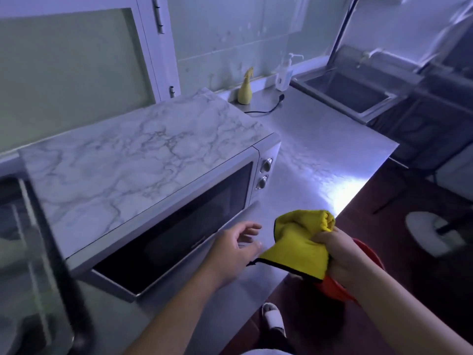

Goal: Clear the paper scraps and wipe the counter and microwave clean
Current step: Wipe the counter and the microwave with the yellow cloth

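A yellow cloth (299,244) with a dark hem is bunched in my right hand (340,254), held above the front edge of the steel counter (320,139). My left hand (235,249) hovers just left of the cloth, fingers spread, holding nothing; its fingertips are close to the cloth's corner. The microwave (184,203) stands on the counter to the left, with a marble-patterned top (133,152), a dark door and two knobs (265,172). I see no paper scraps on the counter.
A yellow spray bottle (245,88) and a white pump bottle (285,73) stand at the back wall, with a black power cord (268,108) lying between. A sink (353,93) is at the far right. A red bin (358,272) sits below my right hand, beside the counter.
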Tool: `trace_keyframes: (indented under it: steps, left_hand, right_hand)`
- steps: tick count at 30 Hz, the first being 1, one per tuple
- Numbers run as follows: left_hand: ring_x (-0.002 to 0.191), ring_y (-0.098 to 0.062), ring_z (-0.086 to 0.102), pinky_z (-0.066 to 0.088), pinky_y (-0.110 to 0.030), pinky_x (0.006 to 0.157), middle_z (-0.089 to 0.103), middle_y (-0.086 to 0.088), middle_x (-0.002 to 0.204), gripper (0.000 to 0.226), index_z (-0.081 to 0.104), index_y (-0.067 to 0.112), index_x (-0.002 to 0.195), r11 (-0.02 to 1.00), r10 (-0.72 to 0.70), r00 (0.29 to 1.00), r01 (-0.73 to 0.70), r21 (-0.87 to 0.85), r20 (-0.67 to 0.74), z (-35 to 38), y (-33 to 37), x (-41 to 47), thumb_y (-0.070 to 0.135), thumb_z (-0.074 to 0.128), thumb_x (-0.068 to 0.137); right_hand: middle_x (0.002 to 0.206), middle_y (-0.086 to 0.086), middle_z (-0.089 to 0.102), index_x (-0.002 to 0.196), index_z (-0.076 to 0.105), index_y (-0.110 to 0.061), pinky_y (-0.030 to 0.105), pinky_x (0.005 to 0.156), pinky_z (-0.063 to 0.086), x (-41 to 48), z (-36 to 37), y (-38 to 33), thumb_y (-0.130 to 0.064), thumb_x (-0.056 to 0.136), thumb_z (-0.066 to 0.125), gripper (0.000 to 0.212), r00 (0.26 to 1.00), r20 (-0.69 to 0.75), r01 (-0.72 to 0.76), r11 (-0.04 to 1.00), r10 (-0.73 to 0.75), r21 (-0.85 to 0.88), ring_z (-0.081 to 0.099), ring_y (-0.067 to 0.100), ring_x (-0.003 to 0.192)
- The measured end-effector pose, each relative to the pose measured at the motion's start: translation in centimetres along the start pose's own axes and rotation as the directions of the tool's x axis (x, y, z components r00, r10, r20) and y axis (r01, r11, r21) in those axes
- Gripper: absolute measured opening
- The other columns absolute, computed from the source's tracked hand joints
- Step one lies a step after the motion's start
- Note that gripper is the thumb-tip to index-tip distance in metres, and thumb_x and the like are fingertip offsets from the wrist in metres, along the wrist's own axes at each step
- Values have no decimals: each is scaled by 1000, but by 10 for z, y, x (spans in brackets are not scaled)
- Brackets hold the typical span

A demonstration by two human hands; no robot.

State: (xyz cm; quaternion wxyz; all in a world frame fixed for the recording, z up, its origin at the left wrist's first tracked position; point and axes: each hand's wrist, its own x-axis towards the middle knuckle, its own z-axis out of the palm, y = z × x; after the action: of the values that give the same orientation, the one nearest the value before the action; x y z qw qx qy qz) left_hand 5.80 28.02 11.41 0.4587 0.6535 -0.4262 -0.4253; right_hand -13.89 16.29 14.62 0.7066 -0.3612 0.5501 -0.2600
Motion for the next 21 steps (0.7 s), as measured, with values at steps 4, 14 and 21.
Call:
trace_keyframes:
  steps: [4, 14, 21]
  left_hand:
    - [105, 3, 63, 48, -12, 87, 68, 18, 108, 24, 66, 45, 104, 999, 31, 1000, -31, 8, 5, -9, 6, -6, 36, 65, 82]
    - [104, 1, 62, 49, -12, 91, 68, 21, 102, 22, 68, 33, 109, 925, 321, 904, -234, 299, -284, -78, 104, 24, 20, 65, 92]
    - [143, -20, 34, 25, -40, 119, 43, -1, 152, 44, 50, 25, 143, 657, 151, 927, 164, 735, -343, -146, 108, 72, 34, 53, 100]
  right_hand:
    - [97, 15, 74, 122, 63, -18, 39, 62, 61, -14, 0, 8, 20, 88, 36, 57, 996, -11, 91, 994, -90, 62, 74, 30, 81]
    - [105, 7, 67, 110, 56, -14, 52, 94, 50, 13, 39, -33, -35, 103, 49, 23, 987, -145, 113, 954, -74, 279, 64, 26, 93]
    - [110, 6, 65, 113, 61, -27, 36, 79, 50, 60, 73, -49, -60, 101, 36, 44, 990, 28, 143, 987, -141, -72, 65, 17, 89]
